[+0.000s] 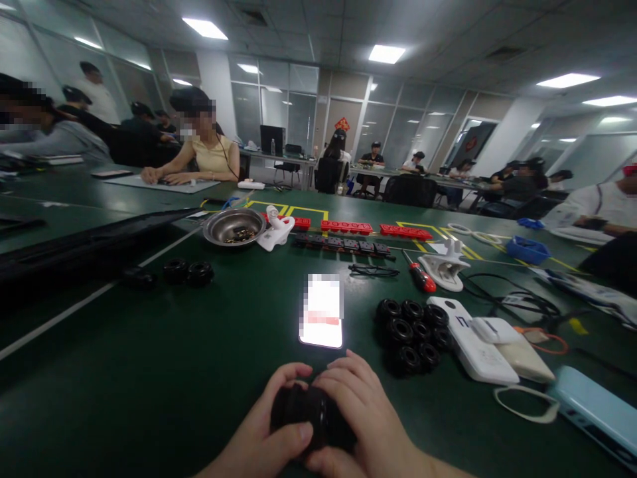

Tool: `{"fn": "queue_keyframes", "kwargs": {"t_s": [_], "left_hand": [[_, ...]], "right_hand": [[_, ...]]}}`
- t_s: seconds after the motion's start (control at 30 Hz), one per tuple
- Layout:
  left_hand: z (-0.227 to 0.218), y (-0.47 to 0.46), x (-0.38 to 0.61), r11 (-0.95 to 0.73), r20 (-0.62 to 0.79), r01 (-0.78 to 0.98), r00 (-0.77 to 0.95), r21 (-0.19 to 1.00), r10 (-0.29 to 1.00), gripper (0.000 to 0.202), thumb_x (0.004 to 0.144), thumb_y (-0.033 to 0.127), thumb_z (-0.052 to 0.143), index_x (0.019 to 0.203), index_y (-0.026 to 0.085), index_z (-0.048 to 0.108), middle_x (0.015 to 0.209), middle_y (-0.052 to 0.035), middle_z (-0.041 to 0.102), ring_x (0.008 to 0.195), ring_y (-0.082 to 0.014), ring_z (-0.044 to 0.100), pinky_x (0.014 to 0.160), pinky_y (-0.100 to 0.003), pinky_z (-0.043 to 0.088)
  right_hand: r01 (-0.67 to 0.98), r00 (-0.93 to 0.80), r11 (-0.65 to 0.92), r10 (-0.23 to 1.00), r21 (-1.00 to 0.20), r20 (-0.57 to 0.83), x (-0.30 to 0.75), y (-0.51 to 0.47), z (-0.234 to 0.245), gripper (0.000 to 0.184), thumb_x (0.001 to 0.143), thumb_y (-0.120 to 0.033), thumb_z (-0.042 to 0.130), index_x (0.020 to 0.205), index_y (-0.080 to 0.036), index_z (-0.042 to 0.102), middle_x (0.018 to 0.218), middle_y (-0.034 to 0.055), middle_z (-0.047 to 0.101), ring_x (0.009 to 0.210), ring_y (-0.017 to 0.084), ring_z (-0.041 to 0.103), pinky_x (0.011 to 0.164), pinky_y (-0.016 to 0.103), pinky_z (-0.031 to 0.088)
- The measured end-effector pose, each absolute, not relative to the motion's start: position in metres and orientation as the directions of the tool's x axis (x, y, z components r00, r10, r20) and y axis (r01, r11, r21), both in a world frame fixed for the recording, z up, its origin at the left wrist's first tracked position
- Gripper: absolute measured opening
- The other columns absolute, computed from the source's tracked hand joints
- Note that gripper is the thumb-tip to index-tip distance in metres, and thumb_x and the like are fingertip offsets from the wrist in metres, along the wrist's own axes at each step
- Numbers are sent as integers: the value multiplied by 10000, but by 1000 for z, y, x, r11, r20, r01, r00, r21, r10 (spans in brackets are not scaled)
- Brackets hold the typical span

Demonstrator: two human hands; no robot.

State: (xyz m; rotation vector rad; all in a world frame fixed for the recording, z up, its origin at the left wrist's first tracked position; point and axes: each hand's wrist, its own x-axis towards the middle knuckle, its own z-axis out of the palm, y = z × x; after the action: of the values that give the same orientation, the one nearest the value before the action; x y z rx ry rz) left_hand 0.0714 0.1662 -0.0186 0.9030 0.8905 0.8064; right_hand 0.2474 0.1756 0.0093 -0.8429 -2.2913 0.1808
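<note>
Both my hands hold one small black round part low at the table's near edge. My left hand wraps its left side with the thumb lying over the front. My right hand covers its right side, fingers curled over the top. Just beyond them a lit phone lies flat on the green table. A cluster of several black rings sits to the right of the phone.
Two more black rings lie at left beside a long black case. A metal bowl, white clips, a red screwdriver, red strips, power banks and cables crowd the far and right side. Other people sit around.
</note>
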Motion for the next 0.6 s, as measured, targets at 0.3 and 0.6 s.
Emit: {"fn": "queue_keyframes", "kwargs": {"t_s": [0.3, 0.6], "left_hand": [[-11, 161, 74, 352, -230, -202, 456, 914, 859, 445, 648, 453, 629, 968, 226, 420, 859, -9, 513, 761, -178, 536, 659, -328, 436], [-18, 164, 71, 346, -225, -200, 457, 917, 861, 596, 620, 476, 643, 1091, 248, 357, 1027, -51, 520, 940, -247, 526, 779, -382, 419]], "right_hand": [[527, -598, 793, 601, -305, 531, 247, 174, 5, 601, 744, -508, 529, 1175, -120, 371, 1033, 140, 554, 935, 259, 535, 862, 459, 395], [464, -613, 826, 559, -319, 557, 245, 172, 7, 401, 842, -439, 427, 1104, -136, 439, 976, 117, 559, 906, 216, 534, 803, 366, 439]]}}
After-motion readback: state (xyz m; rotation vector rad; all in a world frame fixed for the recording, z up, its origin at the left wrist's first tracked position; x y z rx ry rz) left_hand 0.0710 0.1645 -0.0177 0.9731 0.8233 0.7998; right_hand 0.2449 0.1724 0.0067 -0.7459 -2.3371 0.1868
